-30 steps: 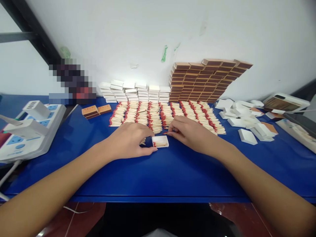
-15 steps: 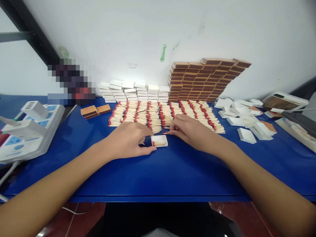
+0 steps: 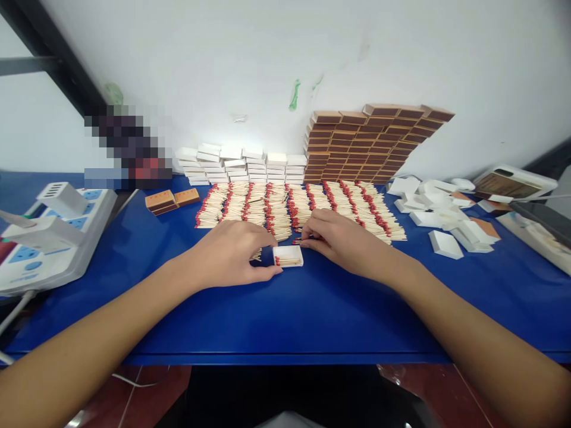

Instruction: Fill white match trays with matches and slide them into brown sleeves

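My left hand [image 3: 234, 252] holds the left end of a small white matchbox tray [image 3: 292, 251] between thumb and fingers, on the blue table. A few red-tipped matches [image 3: 289, 261] lie along the tray's near side. Just beyond the tray's far right corner, my right hand [image 3: 339, 241] is closed in a pinch on matches [image 3: 297, 241], whose red heads point left; how many is hidden. Long rows of loose matches [image 3: 279, 217] spread behind both hands. Some loose matches [image 3: 256, 255] show under my left hand.
White trays [image 3: 256, 167] are stacked against the wall, beside a tall stack of brown matchboxes [image 3: 366, 142]. More white trays [image 3: 446, 244] lie jumbled at right. Matchboxes [image 3: 161, 202] sit at left, near a power strip [image 3: 96, 238] with plugs. The table's front edge [image 3: 289, 358] is close.
My right hand has shifted slightly left and down with its matches, closer to the tray. The left hand and the tray have stayed nearly still.
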`<control>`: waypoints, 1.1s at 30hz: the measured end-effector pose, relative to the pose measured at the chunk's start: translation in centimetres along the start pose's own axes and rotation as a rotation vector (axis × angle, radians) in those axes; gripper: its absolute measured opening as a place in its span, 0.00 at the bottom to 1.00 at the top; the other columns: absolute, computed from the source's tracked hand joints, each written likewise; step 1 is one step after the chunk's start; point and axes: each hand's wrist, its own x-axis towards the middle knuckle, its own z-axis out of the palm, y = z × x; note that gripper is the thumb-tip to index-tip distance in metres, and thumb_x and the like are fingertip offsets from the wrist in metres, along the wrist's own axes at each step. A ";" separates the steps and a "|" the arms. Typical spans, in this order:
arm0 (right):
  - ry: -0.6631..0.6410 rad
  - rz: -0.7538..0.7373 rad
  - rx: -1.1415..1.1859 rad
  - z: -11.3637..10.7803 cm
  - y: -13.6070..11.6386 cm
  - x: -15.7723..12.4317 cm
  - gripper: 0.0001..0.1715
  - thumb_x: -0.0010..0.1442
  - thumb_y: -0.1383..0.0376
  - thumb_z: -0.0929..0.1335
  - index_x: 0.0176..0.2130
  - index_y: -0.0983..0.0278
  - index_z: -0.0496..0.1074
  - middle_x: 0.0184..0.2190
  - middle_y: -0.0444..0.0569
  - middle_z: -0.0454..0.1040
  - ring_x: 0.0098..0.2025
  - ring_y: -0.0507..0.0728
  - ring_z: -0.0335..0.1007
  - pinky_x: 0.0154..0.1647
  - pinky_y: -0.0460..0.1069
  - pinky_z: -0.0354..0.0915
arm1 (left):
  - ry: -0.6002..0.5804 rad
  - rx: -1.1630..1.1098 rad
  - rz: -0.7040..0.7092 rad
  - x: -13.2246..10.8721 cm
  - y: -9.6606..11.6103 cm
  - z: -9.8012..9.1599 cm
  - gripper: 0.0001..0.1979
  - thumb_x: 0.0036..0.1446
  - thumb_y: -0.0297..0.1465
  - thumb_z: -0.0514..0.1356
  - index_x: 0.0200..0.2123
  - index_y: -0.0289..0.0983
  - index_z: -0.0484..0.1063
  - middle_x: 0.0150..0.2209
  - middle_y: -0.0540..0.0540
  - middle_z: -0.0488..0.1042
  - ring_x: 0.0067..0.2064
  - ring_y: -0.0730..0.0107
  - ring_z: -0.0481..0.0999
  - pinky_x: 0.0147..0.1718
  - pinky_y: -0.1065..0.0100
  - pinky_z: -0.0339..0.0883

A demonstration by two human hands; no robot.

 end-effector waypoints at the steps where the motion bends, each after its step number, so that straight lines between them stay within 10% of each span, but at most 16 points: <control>1: -0.003 -0.003 -0.001 0.0 0.0 0.0 0.08 0.73 0.63 0.67 0.39 0.62 0.71 0.41 0.51 0.72 0.43 0.60 0.68 0.44 0.54 0.63 | 0.002 0.001 0.002 0.0 0.0 0.0 0.16 0.63 0.44 0.65 0.44 0.37 0.81 0.32 0.50 0.78 0.31 0.70 0.74 0.30 0.67 0.57; 19: 0.053 -0.132 0.042 -0.1 -4.3 -0.4 0.07 0.74 0.63 0.67 0.41 0.62 0.71 0.41 0.51 0.72 0.43 0.59 0.70 0.43 0.53 0.66 | -0.005 0.019 -0.016 0.0 0.1 0.2 0.16 0.63 0.45 0.64 0.36 0.37 0.78 0.31 0.49 0.77 0.32 0.68 0.74 0.31 0.66 0.56; 33: 0.088 -0.007 -0.108 -0.4 0.5 -0.1 0.07 0.72 0.65 0.65 0.42 0.61 0.73 0.40 0.53 0.71 0.43 0.62 0.69 0.44 0.55 0.66 | 0.010 -0.009 0.023 0.0 0.0 0.3 0.15 0.63 0.44 0.64 0.42 0.38 0.81 0.30 0.51 0.76 0.31 0.70 0.73 0.30 0.66 0.58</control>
